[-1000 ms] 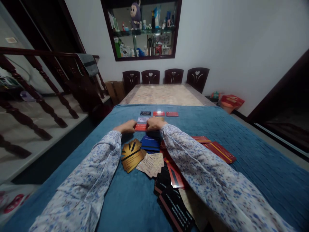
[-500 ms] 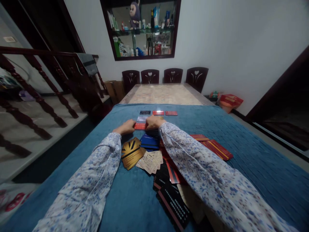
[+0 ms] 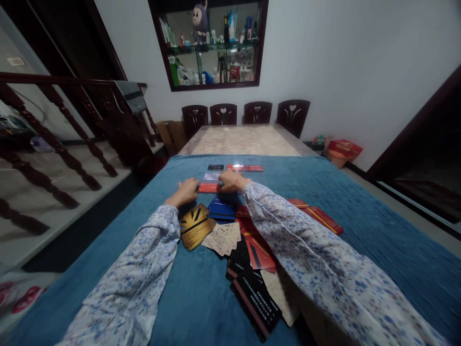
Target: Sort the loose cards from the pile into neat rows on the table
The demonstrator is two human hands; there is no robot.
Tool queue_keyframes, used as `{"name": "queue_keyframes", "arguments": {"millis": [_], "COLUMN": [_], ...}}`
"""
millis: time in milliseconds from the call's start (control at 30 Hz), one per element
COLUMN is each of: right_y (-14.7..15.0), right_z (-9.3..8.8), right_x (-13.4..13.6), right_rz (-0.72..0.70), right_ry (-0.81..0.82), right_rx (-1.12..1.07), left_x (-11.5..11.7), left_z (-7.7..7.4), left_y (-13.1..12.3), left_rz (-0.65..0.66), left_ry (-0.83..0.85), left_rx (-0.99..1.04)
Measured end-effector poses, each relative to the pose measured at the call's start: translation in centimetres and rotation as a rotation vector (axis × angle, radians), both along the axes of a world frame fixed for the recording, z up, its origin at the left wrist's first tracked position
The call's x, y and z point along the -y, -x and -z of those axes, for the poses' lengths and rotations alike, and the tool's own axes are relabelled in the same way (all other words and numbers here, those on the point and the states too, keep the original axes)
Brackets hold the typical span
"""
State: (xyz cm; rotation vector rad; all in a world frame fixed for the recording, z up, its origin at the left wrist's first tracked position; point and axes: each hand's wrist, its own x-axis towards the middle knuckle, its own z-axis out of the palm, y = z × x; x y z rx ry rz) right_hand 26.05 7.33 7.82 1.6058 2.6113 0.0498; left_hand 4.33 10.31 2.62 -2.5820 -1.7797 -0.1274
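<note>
A red card (image 3: 208, 188) lies flat on the blue cloth between my hands. My left hand (image 3: 184, 192) is at its left edge, fingers bent and a little apart, holding nothing that shows. At the card's right end is my right hand (image 3: 233, 181), its fingers loosely spread and partly over other cards. A pale card (image 3: 211, 177) lies just beyond the red one. Farther back a black card (image 3: 215, 167), a red card (image 3: 235, 167) and another red card (image 3: 254, 168) form a row. What lies under my right hand is hidden.
Nearer me are fanned gold cards (image 3: 196, 228), blue cards (image 3: 222, 210), beige cards (image 3: 222, 239), orange-red cards (image 3: 261, 252) and black cards (image 3: 256, 303). More red cards (image 3: 324, 220) lie right of my right sleeve. The bare tabletop (image 3: 245, 139) and several chairs (image 3: 258, 113) are beyond the cloth.
My hands have moved slightly apart from the red card's two ends, left hand leftward and right hand rightward. The card stays flat in its place. The view has shifted slightly.
</note>
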Motion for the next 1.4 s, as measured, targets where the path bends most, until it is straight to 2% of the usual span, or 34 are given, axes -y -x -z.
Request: {"name": "queue_keyframes", "arguments": {"millis": [300,733,1067,1233,1400], "right_y": [-2.2,-4.9,-4.9,-4.8,-4.9], "right_z": [0.6,1.7,2.6,2.8,2.8], "right_x": [1.0,6.4,9.1,9.5,9.5], "right_rz": [-0.012,-0.008,-0.065,-0.102,-0.112], "right_ry": [-0.110,-0.069,-0.017,0.020,0.037], "right_rx": [-0.037,-0.123,-0.141,-0.124,-0.134], "left_x": [2.6,6.8,9.4,9.8,10.2], "left_z": [-0.4,-0.1,-0.1,0.1,-0.3], "left_y": [-0.2,-1.3,-2.4,-2.6,-2.6], "left_rz": [0.049,0.214,0.359,0.434,0.456], "left_ry": [-0.037,-0.139,-0.119,-0.080,-0.043], "left_rx": [0.052,0.132,0.093,0.089,0.093]}}
